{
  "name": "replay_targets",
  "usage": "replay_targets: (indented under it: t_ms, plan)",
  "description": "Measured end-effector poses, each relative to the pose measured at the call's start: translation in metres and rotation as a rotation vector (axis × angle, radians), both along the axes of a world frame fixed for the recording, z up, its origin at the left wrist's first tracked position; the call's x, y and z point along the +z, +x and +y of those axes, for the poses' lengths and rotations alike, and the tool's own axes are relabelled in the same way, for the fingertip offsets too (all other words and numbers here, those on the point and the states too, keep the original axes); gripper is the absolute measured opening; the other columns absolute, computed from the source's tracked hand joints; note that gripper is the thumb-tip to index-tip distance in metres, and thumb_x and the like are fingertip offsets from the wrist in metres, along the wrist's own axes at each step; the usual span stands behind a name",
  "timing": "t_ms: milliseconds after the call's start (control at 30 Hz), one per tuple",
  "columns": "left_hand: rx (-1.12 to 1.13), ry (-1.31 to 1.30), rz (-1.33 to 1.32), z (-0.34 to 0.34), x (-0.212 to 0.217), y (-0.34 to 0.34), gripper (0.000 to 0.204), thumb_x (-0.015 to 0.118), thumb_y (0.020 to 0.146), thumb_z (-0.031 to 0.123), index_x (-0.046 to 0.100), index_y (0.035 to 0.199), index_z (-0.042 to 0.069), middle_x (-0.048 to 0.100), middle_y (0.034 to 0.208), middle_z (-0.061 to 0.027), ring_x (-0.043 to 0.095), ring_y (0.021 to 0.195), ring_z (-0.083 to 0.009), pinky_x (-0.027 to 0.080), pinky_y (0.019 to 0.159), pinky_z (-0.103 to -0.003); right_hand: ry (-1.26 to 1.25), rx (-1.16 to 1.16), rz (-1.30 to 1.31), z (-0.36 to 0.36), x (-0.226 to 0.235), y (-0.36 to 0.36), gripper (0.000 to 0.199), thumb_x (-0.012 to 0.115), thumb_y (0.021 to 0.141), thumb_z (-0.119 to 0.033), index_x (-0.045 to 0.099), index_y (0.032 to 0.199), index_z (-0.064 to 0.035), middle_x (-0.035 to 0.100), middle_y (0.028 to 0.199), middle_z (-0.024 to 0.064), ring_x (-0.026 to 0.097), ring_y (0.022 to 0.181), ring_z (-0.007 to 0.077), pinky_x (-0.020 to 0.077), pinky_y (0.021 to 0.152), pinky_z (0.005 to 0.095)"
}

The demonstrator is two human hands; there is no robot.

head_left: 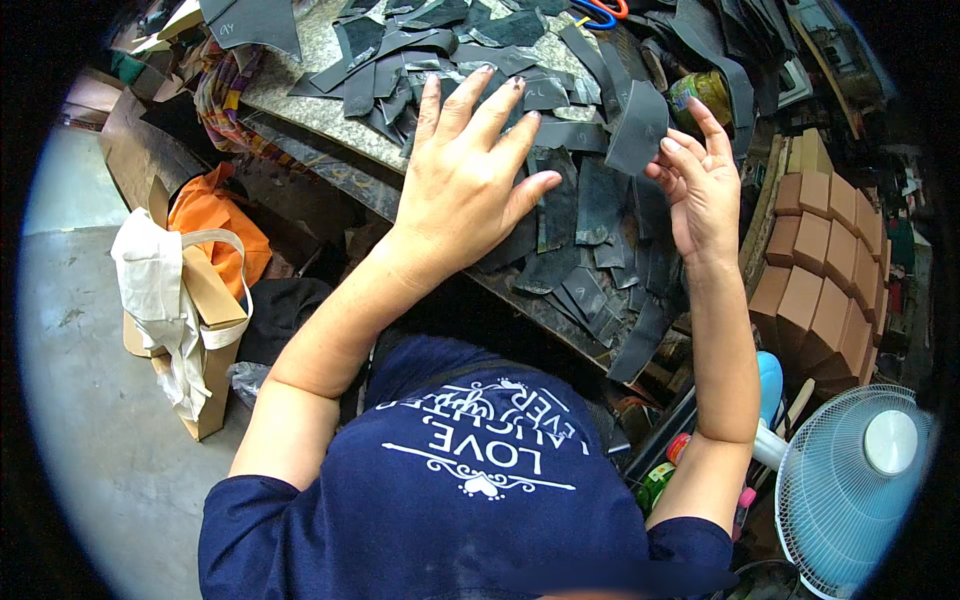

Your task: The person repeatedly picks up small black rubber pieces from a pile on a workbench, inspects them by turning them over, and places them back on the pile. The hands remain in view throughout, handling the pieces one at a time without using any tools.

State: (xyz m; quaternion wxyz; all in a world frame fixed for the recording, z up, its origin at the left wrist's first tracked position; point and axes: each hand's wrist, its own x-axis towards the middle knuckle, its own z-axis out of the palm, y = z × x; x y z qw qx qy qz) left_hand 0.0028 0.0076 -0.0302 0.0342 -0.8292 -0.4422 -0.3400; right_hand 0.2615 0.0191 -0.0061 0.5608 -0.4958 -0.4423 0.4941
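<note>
My left hand (pixel 462 170) lies with fingers spread on a heap of black leather scraps (pixel 585 195) at the table's edge. In a pinch between thumb and fingers, my right hand (pixel 703 190) holds up a curved black leather piece (pixel 637 128) by its right edge. Scraps of many shapes overlap across the table and hang over its near edge, some with pale chalk marks. At the far side, scissors (pixel 600 12) with blue and red handles lie among them. A jar (pixel 698 92) with a yellowish label or contents stands just behind my right hand.
The speckled table top (pixel 325 125) shows at the left. Brown boxes (pixel 822 260) are stacked at the right, above a pale blue fan (pixel 850 490). Bottles (pixel 655 485) stand by my right elbow. To the left are an orange bag (pixel 218 212) and a white cloth bag (pixel 150 275) over cardboard.
</note>
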Motion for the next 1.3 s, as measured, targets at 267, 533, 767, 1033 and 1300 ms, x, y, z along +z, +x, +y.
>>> replay_targets:
  t_ms: [267, 533, 767, 1033, 1300]
  plan:
    - [-0.077, -0.021, -0.121, -0.018, 0.006, -0.008, 0.037, 0.076, 0.081, 0.025, 0.071, 0.114, 0.009, 0.062, 0.131, -0.0123, 0.047, 0.132, -0.0373, 0.028, 0.115, -0.055, 0.010, 0.016, -0.011, -0.010, 0.006, 0.000, 0.061, 0.067, 0.092, 0.001, 0.041, 0.147, -0.0071, 0.068, 0.102, 0.0064, 0.067, 0.086, 0.0126, 0.0605, 0.074, 0.0286]
    - [-0.111, 0.058, -0.216, -0.033, -0.003, -0.017, 0.027, 0.077, 0.076, 0.015, 0.074, 0.102, 0.009, 0.065, 0.121, -0.0110, 0.053, 0.120, -0.0358, 0.041, 0.104, -0.049, 0.114, -0.085, -0.123, -0.034, 0.020, 0.032, 0.060, 0.066, 0.092, 0.001, 0.042, 0.147, -0.0088, 0.068, 0.103, 0.0051, 0.064, 0.081, 0.0086, 0.0569, 0.069, 0.0251]
    - [-0.118, 0.129, -0.263, -0.035, -0.004, -0.019, 0.030, 0.075, 0.074, 0.015, 0.073, 0.104, 0.010, 0.065, 0.120, -0.0099, 0.054, 0.116, -0.0348, 0.042, 0.102, -0.051, 0.114, -0.081, -0.206, -0.045, 0.024, 0.032, 0.067, 0.063, 0.089, 0.007, 0.037, 0.150, -0.0069, 0.066, 0.103, 0.0051, 0.060, 0.081, 0.0071, 0.0541, 0.067, 0.0226]
    - [-0.167, -0.101, -0.499, -0.034, 0.009, -0.017, 0.045, 0.079, 0.076, 0.016, 0.067, 0.118, 0.005, 0.067, 0.112, -0.0116, 0.057, 0.100, -0.0316, 0.047, 0.090, -0.040, 0.120, 0.189, -0.322, -0.053, 0.034, -0.034, 0.068, 0.063, 0.088, 0.008, 0.038, 0.150, -0.0062, 0.066, 0.101, 0.0041, 0.059, 0.082, 0.0062, 0.0487, 0.073, 0.0209]
    - [-0.228, -0.645, -1.020, -0.030, 0.014, -0.019, 0.018, 0.072, 0.089, 0.007, 0.070, 0.105, -0.001, 0.068, 0.093, -0.0077, 0.064, 0.085, -0.0147, 0.050, 0.078, -0.028, 0.203, 0.447, -0.428, -0.024, 0.040, -0.077, 0.064, 0.063, 0.090, 0.006, 0.038, 0.149, -0.0037, 0.070, 0.099, 0.0101, 0.065, 0.090, 0.0121, 0.0513, 0.081, 0.0261]
